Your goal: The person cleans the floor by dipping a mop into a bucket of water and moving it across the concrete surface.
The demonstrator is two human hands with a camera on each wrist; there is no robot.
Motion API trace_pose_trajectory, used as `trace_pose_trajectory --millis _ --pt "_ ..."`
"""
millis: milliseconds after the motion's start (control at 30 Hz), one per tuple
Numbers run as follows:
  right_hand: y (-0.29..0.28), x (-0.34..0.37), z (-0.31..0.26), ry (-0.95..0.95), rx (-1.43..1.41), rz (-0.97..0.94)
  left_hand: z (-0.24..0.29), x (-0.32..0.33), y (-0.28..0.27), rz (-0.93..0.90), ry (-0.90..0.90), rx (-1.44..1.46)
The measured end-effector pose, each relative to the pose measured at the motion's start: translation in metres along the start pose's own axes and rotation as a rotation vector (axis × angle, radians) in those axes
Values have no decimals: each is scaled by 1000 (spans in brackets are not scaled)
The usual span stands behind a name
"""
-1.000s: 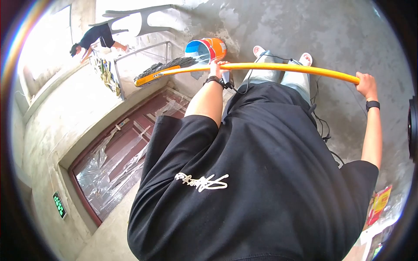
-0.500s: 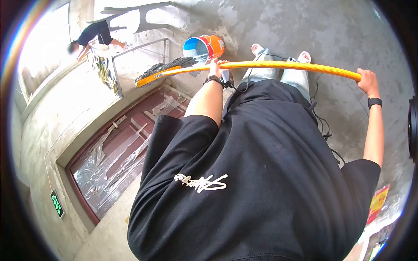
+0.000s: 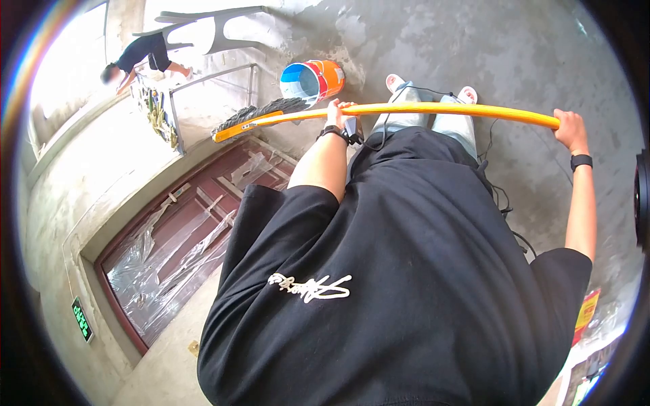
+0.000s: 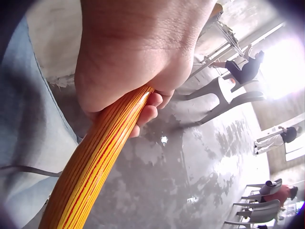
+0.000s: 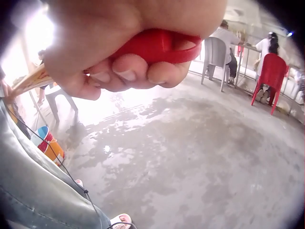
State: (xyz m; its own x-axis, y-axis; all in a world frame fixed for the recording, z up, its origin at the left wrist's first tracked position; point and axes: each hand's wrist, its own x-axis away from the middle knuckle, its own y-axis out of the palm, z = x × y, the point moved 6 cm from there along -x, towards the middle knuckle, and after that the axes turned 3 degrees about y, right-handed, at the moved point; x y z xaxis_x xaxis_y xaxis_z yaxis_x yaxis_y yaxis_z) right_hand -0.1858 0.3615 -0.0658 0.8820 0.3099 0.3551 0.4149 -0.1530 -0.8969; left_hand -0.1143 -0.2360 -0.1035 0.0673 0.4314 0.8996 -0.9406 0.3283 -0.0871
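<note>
A long yellow pole [image 3: 440,108] crosses the head view in front of the body. My left hand [image 3: 335,114] grips its middle part; in the left wrist view, the fingers of that hand [image 4: 136,57] curl round the striped shaft [image 4: 97,157]. My right hand [image 3: 572,131] holds the far right end, and the right wrist view shows this hand [image 5: 128,52] wrapped round a red end piece [image 5: 155,45]. At the pole's left end is an orange clamp [image 3: 233,130] with a dark grey mop head [image 3: 271,108], close beside an orange bucket [image 3: 329,78] with a blue inside.
A metal rail [image 3: 215,73] and grey chair [image 3: 220,37] stand at upper left, near a bending person [image 3: 145,54]. Below them is a plastic-covered door [image 3: 176,250]. Dark cables lie beside the legs. Seated people and a red chair [image 5: 271,74] are farther off on the wet floor [image 5: 157,143].
The bucket, rail and door have shifted left in the head view. The mop head and left part of the pole sit slightly lower in view. Both hands keep their hold.
</note>
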Motion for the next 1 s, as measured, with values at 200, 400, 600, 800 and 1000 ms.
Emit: trace_pose_trajectory --millis 200,400,600,800,1000 --pt "0 -9 3 -25 13 3 2 -34 -12 -60 -38 44" --pt "6 -15 2 -43 18 16 3 -21 -10 43 2 -60" --pt "12 -15 -1 -37 28 -1 2 -17 -6 -6 -9 36" --pt "14 -16 -2 -16 12 -19 5 -30 -9 2 -14 54" --pt "9 -12 -5 -10 32 5 7 -29 -8 4 -23 98"
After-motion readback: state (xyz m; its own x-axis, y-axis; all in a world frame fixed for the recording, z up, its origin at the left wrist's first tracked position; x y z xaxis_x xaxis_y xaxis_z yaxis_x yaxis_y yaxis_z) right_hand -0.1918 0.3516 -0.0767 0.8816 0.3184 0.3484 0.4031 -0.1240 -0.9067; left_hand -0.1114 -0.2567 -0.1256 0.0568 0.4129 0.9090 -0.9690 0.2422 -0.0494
